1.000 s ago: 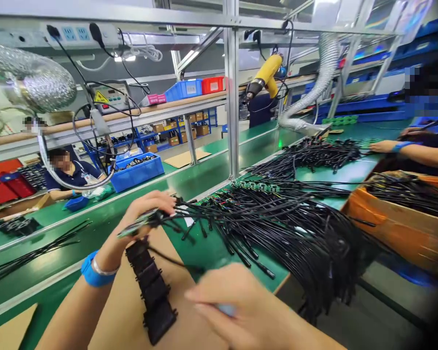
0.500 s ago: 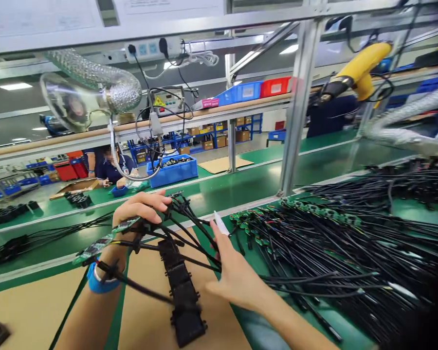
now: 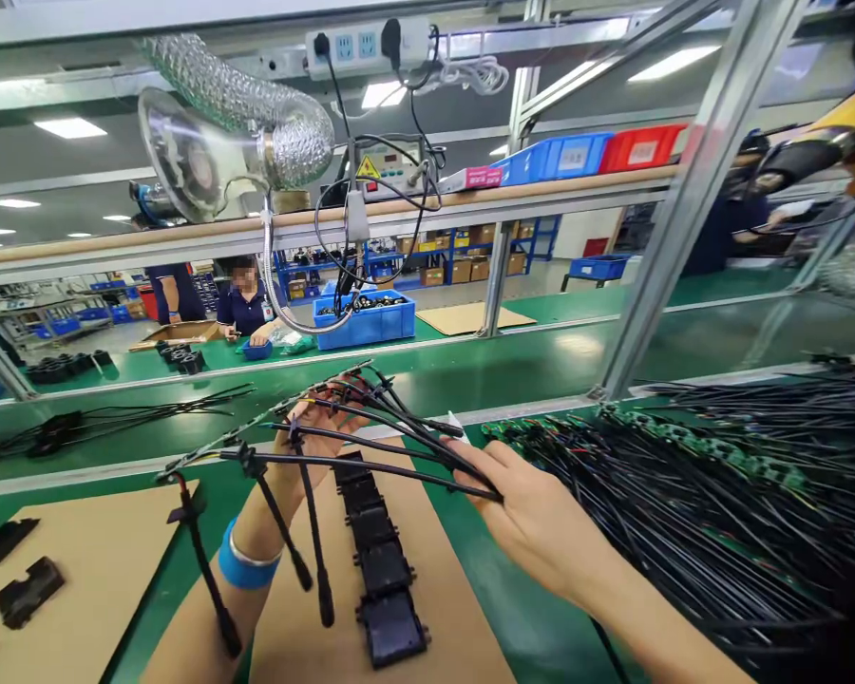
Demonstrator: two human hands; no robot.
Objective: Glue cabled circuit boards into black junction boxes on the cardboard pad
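Note:
A strip of joined circuit boards (image 3: pixel 238 432) with black cables is up in the air before me. My left hand (image 3: pixel 320 423), with a blue band at its wrist, holds the strip from beneath near its far end; the boards partly cover its fingers. Several short cables (image 3: pixel 320 560) with thick black ends hang down from the strip. The longer black cables (image 3: pixel 406 451) run right into my right hand (image 3: pixel 523 494), whose fingers are closed around them. Below, a row of black plastic housings (image 3: pixel 385 570) lies on a cardboard sheet (image 3: pixel 456 617).
To the right lies a large pile of cabled circuit boards (image 3: pixel 684 503). Loose black parts (image 3: pixel 28 591) sit on another cardboard sheet (image 3: pixel 124 560) at left. A metal post (image 3: pixel 691 209) and shelf rail (image 3: pixel 206 245) stand ahead. Beyond, a person (image 3: pixel 246 304) works near a blue bin (image 3: pixel 370 326).
My left hand has turned so that it now supports the strip from below. My right hand has closed around the long cables and moved right. The view has shifted left.

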